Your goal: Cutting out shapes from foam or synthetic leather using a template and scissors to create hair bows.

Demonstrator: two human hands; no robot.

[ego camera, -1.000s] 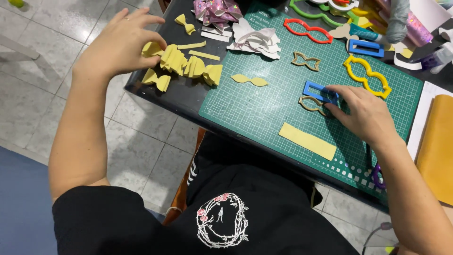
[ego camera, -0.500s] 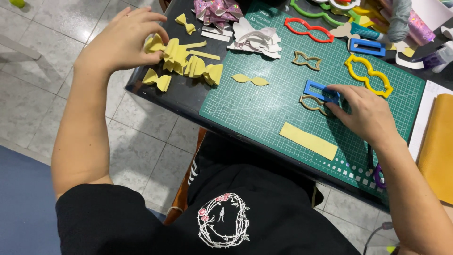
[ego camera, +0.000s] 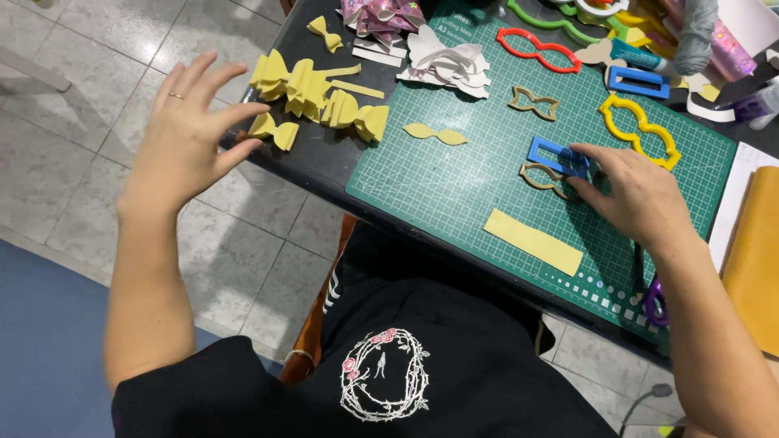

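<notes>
I see the cutting mat (ego camera: 454, 186) lying on the table (ego camera: 316, 162), taking up its middle and right. Left of the mat, a cluster of folded bow pieces (ego camera: 316, 89) sits on the bare tabletop, and my left hand (ego camera: 182, 138) hangs just left of it, past the table's left edge. On the mat, a flat strip (ego camera: 533, 241) lies nearest me. Just beyond it, my right hand (ego camera: 637, 199) rests on the mat, its fingertips touching a rectangular frame template (ego camera: 556, 154) and a bow-outline template (ego camera: 542, 178) beside it. A flat bow cutout (ego camera: 436, 134) lies to their left. More templates lie along the far side.
</notes>
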